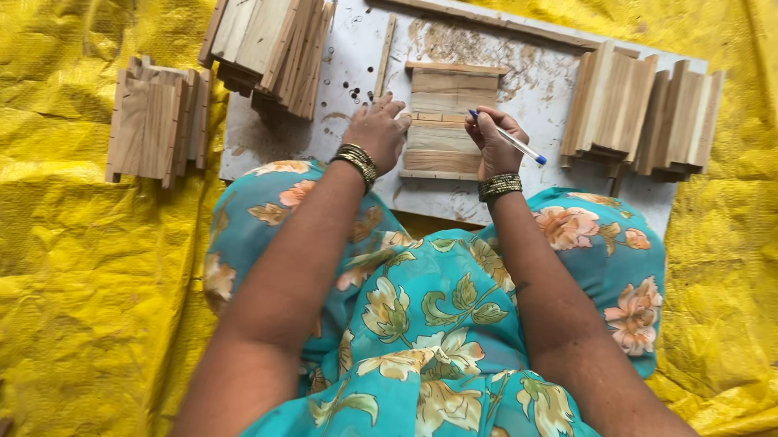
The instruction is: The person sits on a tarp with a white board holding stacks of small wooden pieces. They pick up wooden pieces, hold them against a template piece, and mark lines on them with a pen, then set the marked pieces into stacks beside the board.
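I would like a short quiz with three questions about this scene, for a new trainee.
1. True or false: the right hand holds a pen.
2. What does the left hand press on?
A. the wooden slats laid on the white board
B. the yellow sheet
C. a hammer
3. Fill in: stacks of wooden ____ lie beside the board.

Key: 1 true; 2 A; 3 pieces.
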The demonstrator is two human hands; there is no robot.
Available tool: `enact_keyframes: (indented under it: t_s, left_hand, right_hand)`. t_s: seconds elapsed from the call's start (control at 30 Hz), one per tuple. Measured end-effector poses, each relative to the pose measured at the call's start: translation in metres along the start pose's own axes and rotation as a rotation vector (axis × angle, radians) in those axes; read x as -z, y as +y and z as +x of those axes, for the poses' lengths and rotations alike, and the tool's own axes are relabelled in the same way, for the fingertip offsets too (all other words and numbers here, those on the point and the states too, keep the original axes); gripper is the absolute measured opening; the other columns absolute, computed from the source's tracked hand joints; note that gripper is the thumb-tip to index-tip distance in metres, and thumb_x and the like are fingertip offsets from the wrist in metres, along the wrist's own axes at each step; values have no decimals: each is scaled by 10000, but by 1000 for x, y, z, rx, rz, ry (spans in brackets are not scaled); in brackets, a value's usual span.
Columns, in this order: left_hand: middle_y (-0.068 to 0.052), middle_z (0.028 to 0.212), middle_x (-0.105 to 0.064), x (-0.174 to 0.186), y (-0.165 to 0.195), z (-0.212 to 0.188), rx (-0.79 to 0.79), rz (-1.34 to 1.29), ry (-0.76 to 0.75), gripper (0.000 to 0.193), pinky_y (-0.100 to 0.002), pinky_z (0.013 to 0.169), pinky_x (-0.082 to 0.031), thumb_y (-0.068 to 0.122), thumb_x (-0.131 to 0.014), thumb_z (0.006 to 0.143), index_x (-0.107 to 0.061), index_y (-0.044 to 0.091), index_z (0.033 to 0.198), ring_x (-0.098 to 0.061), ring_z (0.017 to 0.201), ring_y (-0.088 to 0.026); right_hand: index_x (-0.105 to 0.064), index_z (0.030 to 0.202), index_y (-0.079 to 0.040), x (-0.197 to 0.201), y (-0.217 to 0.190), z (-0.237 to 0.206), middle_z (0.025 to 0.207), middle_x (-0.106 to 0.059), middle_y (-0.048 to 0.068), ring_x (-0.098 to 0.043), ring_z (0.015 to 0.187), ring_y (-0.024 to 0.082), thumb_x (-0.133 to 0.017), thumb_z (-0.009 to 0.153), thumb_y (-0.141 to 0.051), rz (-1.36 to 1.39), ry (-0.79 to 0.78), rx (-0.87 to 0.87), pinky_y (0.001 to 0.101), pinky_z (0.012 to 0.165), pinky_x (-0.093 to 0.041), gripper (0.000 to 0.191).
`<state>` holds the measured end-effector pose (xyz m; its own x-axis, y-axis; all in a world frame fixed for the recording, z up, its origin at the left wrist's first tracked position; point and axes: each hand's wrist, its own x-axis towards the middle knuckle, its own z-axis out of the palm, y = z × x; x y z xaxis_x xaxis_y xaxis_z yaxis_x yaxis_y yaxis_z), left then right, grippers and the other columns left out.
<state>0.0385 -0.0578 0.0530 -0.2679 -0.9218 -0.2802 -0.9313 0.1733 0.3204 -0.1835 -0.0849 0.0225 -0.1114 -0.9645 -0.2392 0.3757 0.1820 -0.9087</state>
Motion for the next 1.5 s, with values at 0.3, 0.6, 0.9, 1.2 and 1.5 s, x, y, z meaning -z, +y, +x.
enact_keyframes:
  t_s: [0.3, 0.6, 0.9, 1.2, 1.5]
  left_hand:
    - [62, 1657, -263, -20, 22, 37, -71, 91, -23, 557, -541, 1194, -264, 141, -497, 940, -472, 220, 1491, -239, 1529, -210]
    - [93, 1667, -250, -48, 31, 46, -54, 124, -66, 519, -595, 1204, -190, 192, -386, 1006, -448, 223, 1520, -267, 1514, -193]
    - [138, 1675, -184, -49, 37, 47, 8, 185, -177, 507, -652, 1221, -87, 183, -356, 1030, -438, 264, 1524, -232, 1526, -155]
    - [168, 1676, -151, -28, 43, 43, 42, 132, -273, 507, -633, 1233, -80, 176, -372, 1038, -414, 300, 1528, -201, 1532, -140]
    - [148, 1676, -182, -28, 43, 42, 32, 151, -235, 511, -644, 1224, -82, 172, -387, 1025, -427, 271, 1525, -219, 1525, -145]
  right_hand:
    - [-785, 960, -34, -12, 20, -4, 831, -773, 66, -703, 714, 104, -797, 876, -120, -860, -84, 349, 248, 668, -568, 121]
    - [-763, 939, -33, 3, 36, -1, 826, -758, 79, -727, 711, 117, -813, 848, -91, -925, -125, 503, 261, 676, -587, 119]
    - [-762, 956, -37, 9, 40, -1, 822, -743, 101, -730, 715, 166, -818, 835, -72, -991, -180, 586, 290, 675, -585, 138]
    - [-756, 945, -38, 10, 43, 0, 831, -746, 103, -732, 728, 174, -821, 841, -69, -1004, -179, 593, 298, 685, -588, 127]
    - [-756, 937, -41, 11, 45, 0, 810, -729, 108, -709, 705, 194, -821, 836, -66, -1032, -173, 616, 317, 671, -568, 122]
